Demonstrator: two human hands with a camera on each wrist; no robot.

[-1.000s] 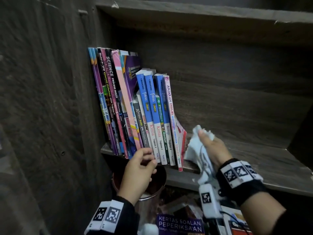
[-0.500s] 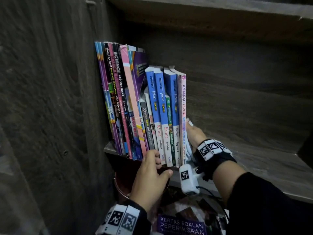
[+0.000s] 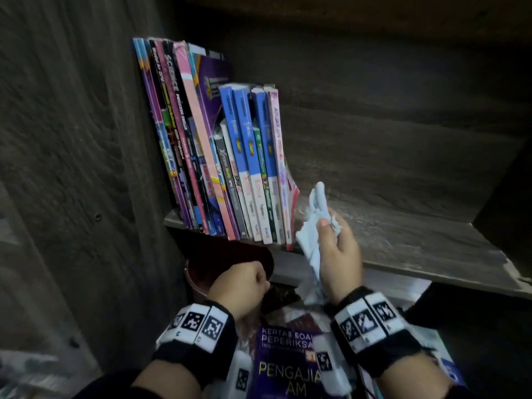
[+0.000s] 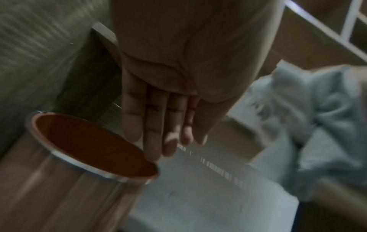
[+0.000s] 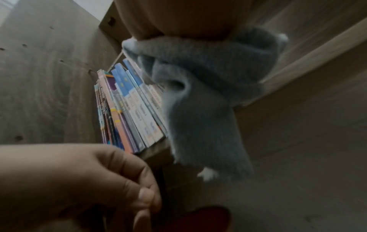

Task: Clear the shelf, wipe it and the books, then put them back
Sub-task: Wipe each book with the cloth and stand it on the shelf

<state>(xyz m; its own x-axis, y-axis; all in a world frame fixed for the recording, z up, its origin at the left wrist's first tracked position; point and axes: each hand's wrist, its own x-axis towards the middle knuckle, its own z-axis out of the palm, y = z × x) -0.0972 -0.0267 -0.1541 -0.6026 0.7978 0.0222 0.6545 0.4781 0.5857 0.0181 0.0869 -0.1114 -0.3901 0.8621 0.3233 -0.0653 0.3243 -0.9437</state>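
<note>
Both hands are raised in front of a dark wooden shelf [image 3: 403, 243]. The right hand [image 3: 339, 251] grips a crumpled pale blue-grey cloth [image 3: 312, 228], its thumb pressed over the fabric, just beside the right end of a row of books [image 3: 224, 156]. One end of the cloth sticks up above the thumb and the other trails down past the wrist, below the shelf's front edge. The left hand [image 3: 241, 286] sits lower, below the shelf edge, holding nothing. From above it looks like a loose fist, while its own wrist camera shows the fingers [image 4: 152, 125] lying fairly straight and close together, so how far it is curled is unclear.

The books stand upright on the left part of the shelf, leaning slightly left against the side panel [image 3: 86, 168]. Their spines are blue, pink, purple and black. The shelf board to the right of them is bare wood.

Under the left hand stands a metal tin [image 4: 65, 180] with a dark red inside. Lower down lies a purple book [image 3: 288, 361] with yellow lettering on its cover.
</note>
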